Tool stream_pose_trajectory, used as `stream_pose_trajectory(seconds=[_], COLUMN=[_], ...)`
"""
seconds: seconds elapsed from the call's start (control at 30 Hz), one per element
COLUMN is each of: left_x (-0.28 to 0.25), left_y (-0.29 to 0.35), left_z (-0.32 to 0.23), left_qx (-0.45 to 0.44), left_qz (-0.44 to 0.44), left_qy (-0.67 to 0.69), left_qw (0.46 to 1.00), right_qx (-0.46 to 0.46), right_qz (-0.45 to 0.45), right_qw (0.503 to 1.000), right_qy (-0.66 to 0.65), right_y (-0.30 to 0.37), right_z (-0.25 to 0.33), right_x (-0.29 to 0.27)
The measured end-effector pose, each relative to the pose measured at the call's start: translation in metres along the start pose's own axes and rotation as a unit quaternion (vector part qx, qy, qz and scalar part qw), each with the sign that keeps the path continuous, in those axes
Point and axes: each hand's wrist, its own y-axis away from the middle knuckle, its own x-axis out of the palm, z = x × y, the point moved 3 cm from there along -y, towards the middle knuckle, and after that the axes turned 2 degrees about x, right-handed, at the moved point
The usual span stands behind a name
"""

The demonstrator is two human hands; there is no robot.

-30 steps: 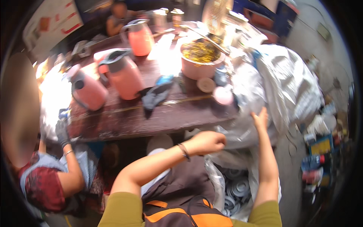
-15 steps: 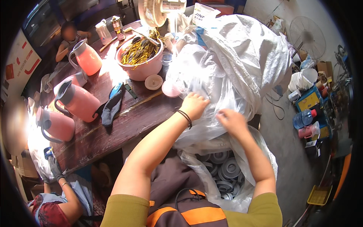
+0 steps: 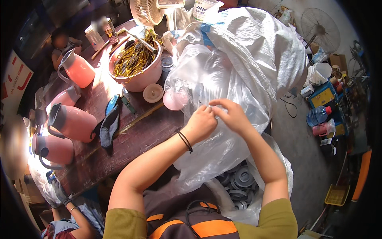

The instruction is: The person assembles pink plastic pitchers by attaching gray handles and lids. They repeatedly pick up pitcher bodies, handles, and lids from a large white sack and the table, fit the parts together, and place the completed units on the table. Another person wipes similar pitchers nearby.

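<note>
A sheer plastic bag (image 3: 227,151) hangs over the table edge in front of me, below a large white woven sack (image 3: 262,47). My left hand (image 3: 202,124) is closed, its curled fingers pinching the plastic. Close beside it, my right hand (image 3: 231,115) grips the same plastic with bent fingers, its thumb near the left knuckles. What lies between the fingertips is too small to make out. Pink rounded pieces (image 3: 175,98) show through the bag's left side. Below my hands, another plastic bag (image 3: 284,171) stands open, with grey round lids (image 3: 240,177) inside, partly hidden by the draped plastic.
On the dark red table (image 3: 139,135) stand several pink jugs (image 3: 77,123), a pink bucket (image 3: 135,83) of gold ties, a round lid (image 3: 153,93) and dark gloves (image 3: 109,127). A co-worker's gloved hand (image 3: 59,193) is at lower left. A blue shelf (image 3: 338,107) stands right.
My hands have come together, the right moving left and up to the left hand. The plastic is drawn down over part of the lids. My view has shifted slightly.
</note>
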Motion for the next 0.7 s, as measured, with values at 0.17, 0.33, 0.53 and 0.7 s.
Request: stream_pose_trajectory(seconds=[0.17, 0.33, 0.53, 0.7], left_x=[-0.014, -0.017, -0.071, -0.104], left_y=[-0.009, -0.009, -0.025, -0.077], left_z=[0.007, 0.011, 0.048, 0.081], left_qx=[-0.013, -0.09, -0.135, -0.14], left_qz=[0.023, 0.063, 0.078, 0.235], left_qy=[0.128, 0.21, 0.302, 0.397], left_qw=[0.991, 0.972, 0.94, 0.876], right_qx=[0.115, 0.087, 0.269, 0.337], right_qz=[-0.223, -0.072, 0.077, 0.031], right_qw=[0.921, 0.914, 0.917, 0.922], right_qy=[0.298, 0.39, 0.283, 0.19], right_y=[-0.042, -0.038, -0.039, -0.052], right_z=[-0.148, -0.138, -0.124, -0.12], right_x=[-0.077, -0.071, -0.025, -0.114])
